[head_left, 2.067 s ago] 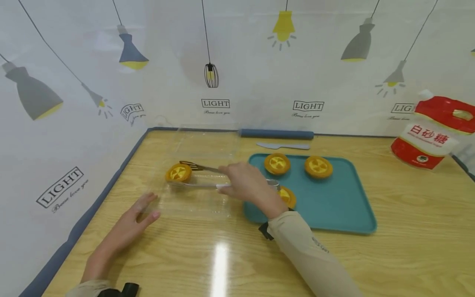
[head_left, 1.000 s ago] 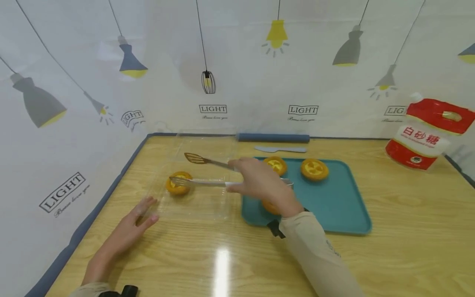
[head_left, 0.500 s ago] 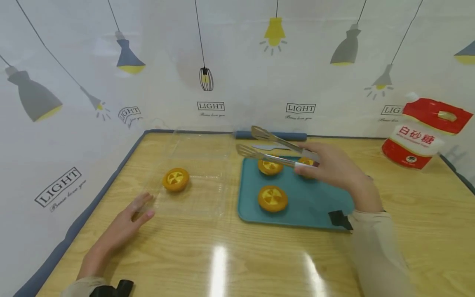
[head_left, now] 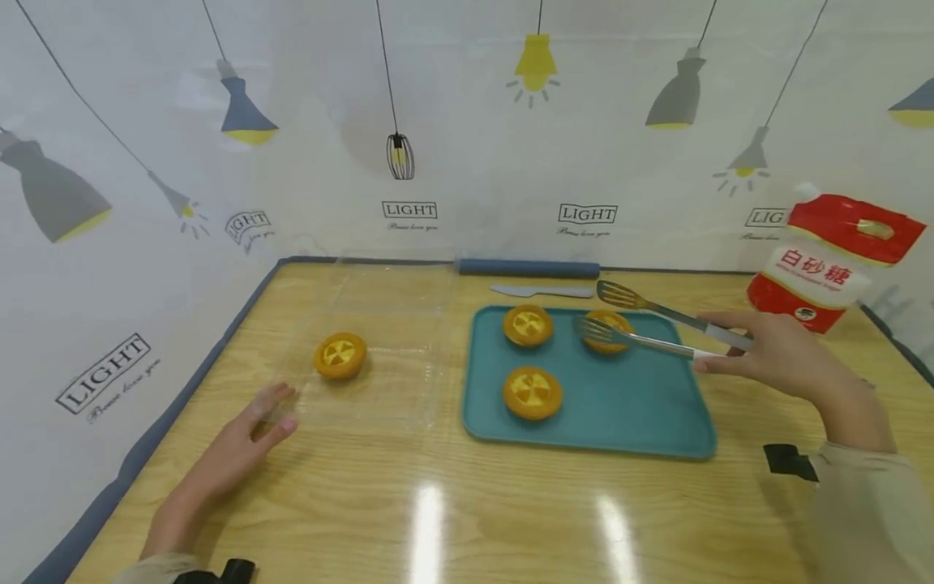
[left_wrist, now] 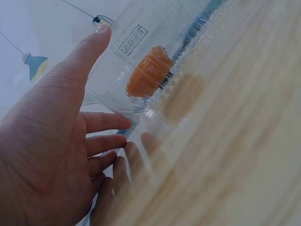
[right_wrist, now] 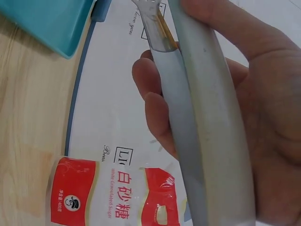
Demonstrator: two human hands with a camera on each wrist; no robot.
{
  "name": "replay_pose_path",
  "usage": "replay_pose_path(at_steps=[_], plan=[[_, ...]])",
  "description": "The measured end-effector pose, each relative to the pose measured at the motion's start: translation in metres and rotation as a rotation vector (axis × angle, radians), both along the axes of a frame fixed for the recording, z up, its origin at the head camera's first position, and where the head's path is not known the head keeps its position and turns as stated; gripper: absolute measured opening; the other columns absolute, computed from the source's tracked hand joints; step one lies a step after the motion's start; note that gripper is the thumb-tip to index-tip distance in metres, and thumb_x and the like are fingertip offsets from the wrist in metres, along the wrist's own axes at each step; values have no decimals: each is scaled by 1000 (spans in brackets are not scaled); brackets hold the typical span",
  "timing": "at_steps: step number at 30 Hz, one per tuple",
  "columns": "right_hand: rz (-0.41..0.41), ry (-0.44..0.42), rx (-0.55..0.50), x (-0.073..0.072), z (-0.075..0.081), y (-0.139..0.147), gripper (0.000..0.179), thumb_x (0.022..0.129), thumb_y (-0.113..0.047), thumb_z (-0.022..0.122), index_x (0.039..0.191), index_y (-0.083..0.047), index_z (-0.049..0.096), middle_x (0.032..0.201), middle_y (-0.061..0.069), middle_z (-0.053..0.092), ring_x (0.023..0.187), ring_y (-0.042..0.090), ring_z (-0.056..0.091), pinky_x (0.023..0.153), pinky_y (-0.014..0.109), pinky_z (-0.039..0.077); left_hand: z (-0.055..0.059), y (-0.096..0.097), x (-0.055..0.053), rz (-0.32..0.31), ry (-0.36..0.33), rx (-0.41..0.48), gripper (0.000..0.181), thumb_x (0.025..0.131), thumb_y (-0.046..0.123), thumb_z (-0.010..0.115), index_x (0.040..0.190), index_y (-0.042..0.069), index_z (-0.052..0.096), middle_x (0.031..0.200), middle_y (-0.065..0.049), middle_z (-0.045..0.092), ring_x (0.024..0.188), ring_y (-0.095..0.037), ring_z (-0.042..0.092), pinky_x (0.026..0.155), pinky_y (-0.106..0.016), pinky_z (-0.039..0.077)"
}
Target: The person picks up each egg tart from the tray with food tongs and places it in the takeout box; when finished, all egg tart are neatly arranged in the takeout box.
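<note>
My right hand grips metal tongs by their pale handles. The tong ends are spread apart, one of them overlapping the back right egg tart on the teal tray. Two more tarts sit on the tray's left side, a back tart and a front tart. Another egg tart lies in the left part of a clear plastic container with its lid folded back. My left hand stays at the container's front left corner, fingers loosely spread, fingertips right at its wall.
Behind the tray lie a knife and a blue roll along the table's back edge. A red and white sugar bag stands at the back right, beyond the right hand. Printed sheeting lines the back and left.
The tongs have let go of the tart in the container. My right hand has carried them, spread, to the right over the tray. The left hand has stayed in place.
</note>
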State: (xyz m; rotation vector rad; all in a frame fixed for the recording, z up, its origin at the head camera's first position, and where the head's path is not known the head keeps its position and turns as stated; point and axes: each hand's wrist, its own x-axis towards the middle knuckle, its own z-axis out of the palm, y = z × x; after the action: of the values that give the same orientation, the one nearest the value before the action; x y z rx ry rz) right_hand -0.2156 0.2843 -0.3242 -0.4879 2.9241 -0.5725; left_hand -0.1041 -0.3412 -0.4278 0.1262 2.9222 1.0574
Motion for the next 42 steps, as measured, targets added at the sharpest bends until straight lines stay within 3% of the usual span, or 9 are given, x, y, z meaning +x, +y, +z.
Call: replay_pose_path(at_steps=[5,13,22,42], plan=[[-12,-40,0,-2,-1,3,85,71,-59,71,134,-6,48,120,27,54,92,33,54,67,46,50,0,1,3,5,-3,-2,61,96,39,49,145,7,31,151,-21,17,131,-49,19,98,-68,17],[-22,-9,-3,-4,-5,14,83,72,-54,73,133,-5,49,119,26,54,91,34,53,63,39,49,2,1,1,14,-18,-6,62,96,41,49,145,8,32,151,-20,17,132,-48,18,99,-67,17],[-21,-90,-19,-7,-12,19,84,74,-55,71,137,-5,45,127,25,50,103,42,48,72,53,48,3,1,2,22,-34,-3,63,96,42,48,146,8,30,151,-21,16,132,-48,17,98,-68,16],[-18,-120,-1,-13,-21,19,82,73,-55,71,134,-4,49,120,24,56,99,37,50,69,50,49,4,1,1,23,-41,1,63,96,41,48,146,8,29,151,-21,15,133,-48,16,99,-67,16]])
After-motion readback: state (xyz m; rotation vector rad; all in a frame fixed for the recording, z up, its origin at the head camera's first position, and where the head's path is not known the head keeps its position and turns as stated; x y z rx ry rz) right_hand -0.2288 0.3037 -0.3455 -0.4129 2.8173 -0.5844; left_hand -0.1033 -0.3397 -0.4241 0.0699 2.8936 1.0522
